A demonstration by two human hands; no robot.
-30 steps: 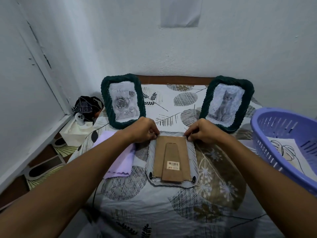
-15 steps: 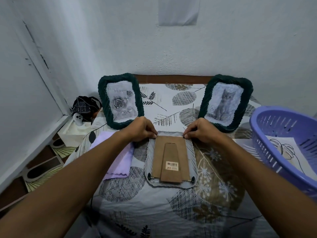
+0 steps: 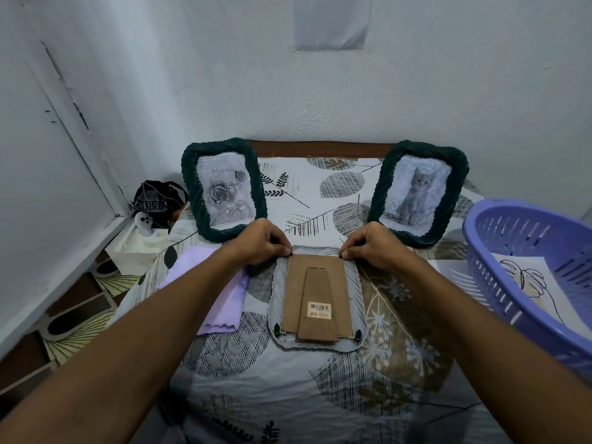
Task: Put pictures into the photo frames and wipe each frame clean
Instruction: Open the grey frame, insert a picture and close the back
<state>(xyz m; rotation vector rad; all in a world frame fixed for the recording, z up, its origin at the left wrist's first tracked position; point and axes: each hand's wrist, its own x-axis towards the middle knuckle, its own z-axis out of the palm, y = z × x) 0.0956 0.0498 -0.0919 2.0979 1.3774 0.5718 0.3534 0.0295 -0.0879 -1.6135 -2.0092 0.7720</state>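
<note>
A white ribbed photo frame (image 3: 358, 293) lies face down in the middle of the table, its brown cardboard back (image 3: 315, 293) and folded stand facing up. My left hand (image 3: 261, 241) pinches the small black clip at the frame's far left corner. At the far right corner my right hand (image 3: 371, 245) pinches the matching clip. Two more black clips sit at the near corners. Behind stand two dark green frames: one with a rose picture (image 3: 221, 190), one with a cat picture (image 3: 416, 193). A lilac cloth (image 3: 217, 299) lies left of the white frame.
A purple plastic basket (image 3: 519, 251) at the right holds a leaf line drawing (image 3: 531, 283). Patterned cloth covers the table (image 3: 288, 379). White walls close in behind and to the left. A dark bag (image 3: 153, 200) and a white box sit in the left corner on the floor.
Both hands stay at the frame's far corners; the fingers have shifted slightly on the clips. The camera has dipped a little.
</note>
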